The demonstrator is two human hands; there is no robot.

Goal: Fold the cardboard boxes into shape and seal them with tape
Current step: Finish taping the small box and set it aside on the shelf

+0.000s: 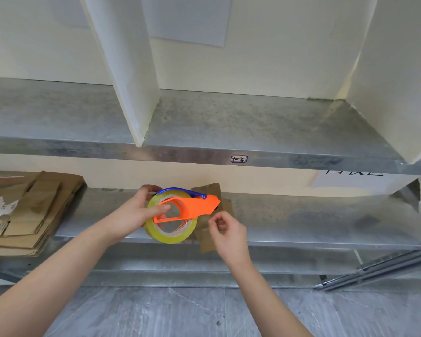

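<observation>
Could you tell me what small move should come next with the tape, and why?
Probably draw tape down onto the small box: the left hand grips the dispenser near it, and the right hand pinches beside its cutter.

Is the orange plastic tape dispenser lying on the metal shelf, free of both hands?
No, the left hand holds the orange plastic tape dispenser by its yellowish tape roll.

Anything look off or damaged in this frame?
Minor only. The white backing panel has a ragged dark gap at the lower shelf's right end. The flat cardboard stack at left is fanned unevenly and seems to overhang the shelf edge. Metal rails lie slanted lower right.
</observation>
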